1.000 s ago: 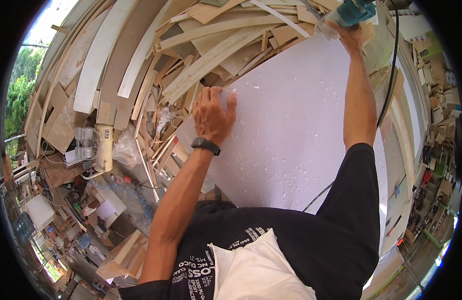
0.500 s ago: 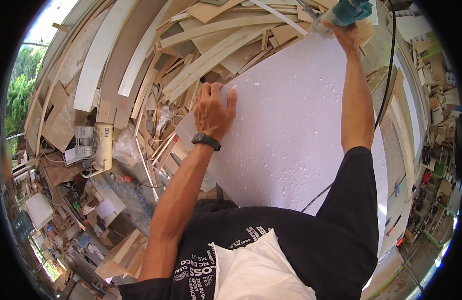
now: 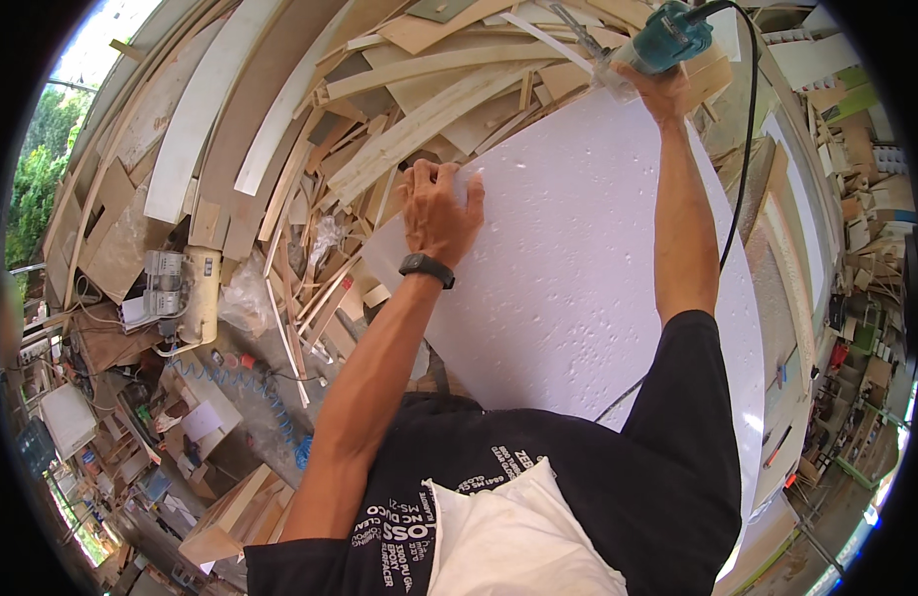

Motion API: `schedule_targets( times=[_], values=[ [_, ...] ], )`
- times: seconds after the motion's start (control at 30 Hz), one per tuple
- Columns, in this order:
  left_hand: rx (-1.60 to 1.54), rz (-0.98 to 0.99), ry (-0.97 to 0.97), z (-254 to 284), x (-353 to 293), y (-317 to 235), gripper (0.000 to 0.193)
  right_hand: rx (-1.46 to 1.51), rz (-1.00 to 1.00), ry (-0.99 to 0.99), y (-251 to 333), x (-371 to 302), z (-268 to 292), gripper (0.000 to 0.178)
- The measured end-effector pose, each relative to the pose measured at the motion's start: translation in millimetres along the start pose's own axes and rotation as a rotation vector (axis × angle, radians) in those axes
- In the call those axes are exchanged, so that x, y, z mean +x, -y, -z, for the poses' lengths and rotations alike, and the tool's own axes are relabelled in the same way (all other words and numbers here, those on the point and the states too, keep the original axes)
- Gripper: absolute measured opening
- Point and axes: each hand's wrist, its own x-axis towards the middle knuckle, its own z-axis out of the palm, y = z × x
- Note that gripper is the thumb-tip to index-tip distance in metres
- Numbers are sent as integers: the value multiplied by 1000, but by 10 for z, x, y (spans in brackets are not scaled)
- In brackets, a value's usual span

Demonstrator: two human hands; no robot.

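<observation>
A large white board [image 3: 568, 258], its glossy top strewn with small chips, lies in front of me. My left hand [image 3: 440, 214], with a dark watch on the wrist, is at the board's far left edge. Its fingers curl over that edge while the thumb rests on top. Stretched out to the far right corner, my right hand [image 3: 659, 94] is wrapped round the lower part of a teal trim router [image 3: 675, 42]. The router stands tilted at the board's edge, and its bit is hidden. A metal guide arm [image 3: 576, 32] sticks out from its base.
Wood strips and offcuts [image 3: 429, 119] are heaped beyond the board. A black power cord [image 3: 745, 149] runs from the router down past my right arm. On the left are a cream cylinder [image 3: 203, 288], a coiled blue hose [image 3: 245, 382] and a wooden box [image 3: 235, 512].
The router and my right hand have moved left along the board's far edge. My left hand sits slightly further right in the picture, still at the edge. The view has shifted a little.
</observation>
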Motion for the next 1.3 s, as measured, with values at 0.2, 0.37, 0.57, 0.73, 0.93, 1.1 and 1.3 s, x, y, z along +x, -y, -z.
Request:
schedule_targets(
  times=[0.2,0.37,0.57,0.73,0.93,1.1,1.3],
  values=[
    [-64,3,-4,-4,-16,22,28,-108,-68,-32,240,-183,-123,78],
    [-115,-7,-33,-8,-22,49,27,-17,-137,-17,528,-372,-257,78],
    [-164,-32,-63,4,-53,103,26,-46,-127,-21,892,-625,-431,75],
    [-228,-50,-37,68,-72,216,24,14,-154,-30,1129,-793,-585,75],
    [-222,-10,-71,406,-336,652,26,19,-156,-38,1338,-1011,-773,72],
    [-428,77,-61,612,-587,1056,27,112,-185,-21,1597,-1224,-927,69],
    [-614,114,-54,708,-714,1325,27,40,-152,-20,1962,-1452,-1082,62]
  ],
)
